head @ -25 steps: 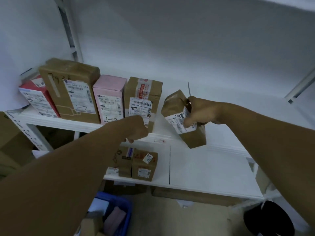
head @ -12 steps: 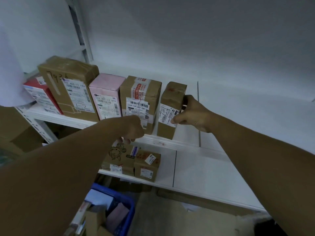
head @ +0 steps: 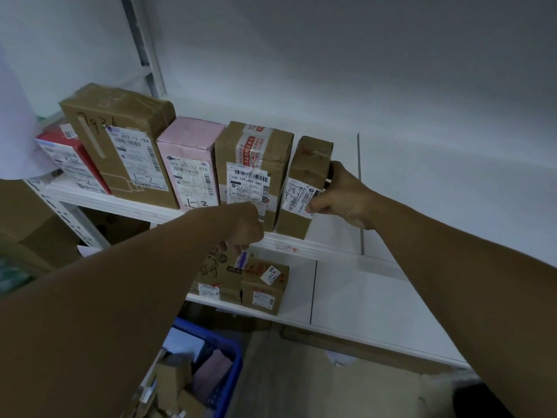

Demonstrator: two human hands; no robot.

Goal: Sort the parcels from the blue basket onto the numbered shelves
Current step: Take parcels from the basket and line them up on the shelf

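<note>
Head view: left hand (head: 241, 226) hides taped parcel's (head: 253, 164) base beside the small parcel (head: 307, 176).

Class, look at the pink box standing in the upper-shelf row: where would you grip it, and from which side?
I'd pinch the pink box at its top end, coming from the front and above. The tall brown box and the taped box crowd its sides, leaving only its top and labelled front free.

Pale grey wall (head: 331, 55), dim light
</note>
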